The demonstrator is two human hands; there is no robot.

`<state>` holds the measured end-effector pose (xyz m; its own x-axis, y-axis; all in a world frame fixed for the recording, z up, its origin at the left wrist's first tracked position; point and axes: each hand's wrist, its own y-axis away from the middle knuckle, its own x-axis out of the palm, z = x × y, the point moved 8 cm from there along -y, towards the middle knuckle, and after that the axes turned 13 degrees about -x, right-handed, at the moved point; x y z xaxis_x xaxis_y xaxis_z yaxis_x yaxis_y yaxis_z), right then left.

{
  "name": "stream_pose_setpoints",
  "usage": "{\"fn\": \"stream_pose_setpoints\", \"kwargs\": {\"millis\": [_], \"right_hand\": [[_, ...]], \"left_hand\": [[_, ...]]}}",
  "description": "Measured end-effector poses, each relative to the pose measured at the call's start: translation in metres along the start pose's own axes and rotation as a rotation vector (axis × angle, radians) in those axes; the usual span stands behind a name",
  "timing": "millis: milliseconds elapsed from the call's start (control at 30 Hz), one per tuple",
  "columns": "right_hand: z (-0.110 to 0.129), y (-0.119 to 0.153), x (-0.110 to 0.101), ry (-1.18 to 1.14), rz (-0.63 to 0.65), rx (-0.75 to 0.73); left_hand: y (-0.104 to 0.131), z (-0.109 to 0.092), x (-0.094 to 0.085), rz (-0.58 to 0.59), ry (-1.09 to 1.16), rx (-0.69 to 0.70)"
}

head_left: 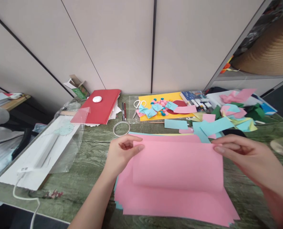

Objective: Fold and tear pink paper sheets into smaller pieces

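Between my two hands a pink sheet of paper (178, 167) is held up by its far corners. My left hand (121, 154) pinches the left corner between thumb and fingers. At the opposite corner, my right hand (244, 156) pinches the paper the same way. Beneath it lies a stack of pink paper (179, 206), with blue edges showing at its left side. A roll of tape (121, 128) rests just beyond my left hand. Blue paper strips (216, 126) lie beyond the sheet's right corner.
White scissors (139, 105) and folded blue and pink pieces lie around a yellow sheet (146, 117). A red folder (100, 111) carries a white round case. At left, a white corded device (45, 152) lies on white paper. Crumpled coloured paper (238, 111) is heaped at right.
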<state>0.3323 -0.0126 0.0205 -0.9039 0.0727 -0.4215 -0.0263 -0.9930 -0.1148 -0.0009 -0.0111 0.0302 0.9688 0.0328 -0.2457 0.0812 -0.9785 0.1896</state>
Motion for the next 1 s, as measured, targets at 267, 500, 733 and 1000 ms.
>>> {"fn": "stream_pose_setpoints", "kwargs": {"millis": [267,500,733,1000], "right_hand": [[-0.021,-0.01,0.035,0.227,0.36,-0.037],[-0.02,-0.01,0.049,0.456,0.427,-0.274],[-0.015,-0.011,0.059,0.638,0.39,-0.454],[-0.016,-0.006,0.068,0.802,0.429,-0.546]], "left_hand": [[-0.029,0.039,0.026,0.127,-0.122,-0.108],[-0.027,0.042,0.041,0.154,-0.394,-0.009],[-0.025,0.045,0.045,0.101,-0.588,0.037],[-0.014,0.035,0.055,0.02,-0.88,0.174]]}}
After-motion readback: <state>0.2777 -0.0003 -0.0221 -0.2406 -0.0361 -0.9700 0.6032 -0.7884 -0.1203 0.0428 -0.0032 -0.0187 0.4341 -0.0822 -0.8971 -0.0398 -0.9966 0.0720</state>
